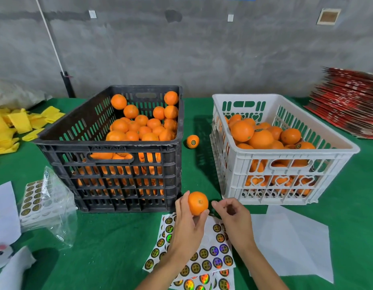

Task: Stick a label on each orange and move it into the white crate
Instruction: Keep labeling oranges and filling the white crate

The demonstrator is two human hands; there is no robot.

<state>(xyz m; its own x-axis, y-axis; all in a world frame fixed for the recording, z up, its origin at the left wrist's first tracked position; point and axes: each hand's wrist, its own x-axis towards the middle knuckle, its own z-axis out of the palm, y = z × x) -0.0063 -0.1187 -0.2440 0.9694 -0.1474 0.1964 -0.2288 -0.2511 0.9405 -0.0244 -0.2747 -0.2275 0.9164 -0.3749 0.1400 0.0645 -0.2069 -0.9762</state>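
My left hand (187, 225) grips an orange (198, 203) above the label sheets (214, 258), in front of the gap between the two crates. No label shows on the side facing me. Just to its right, my right hand (233, 218) has its fingers curled, the fingertips close to the orange; I cannot make out whether a label is pinched between them. The white crate (286, 152) at the right holds many oranges, some with labels showing. The black crate (106, 143) at the left is about half full of oranges.
One labelled orange (192, 141) lies on the green cloth between the crates. More label sheets in a plastic bag (35, 197) lie at the left, yellow foam sleeves (12, 122) behind them. White paper (296, 237) lies at the front right, and a stack of red cartons (348, 101) stands at the back right.
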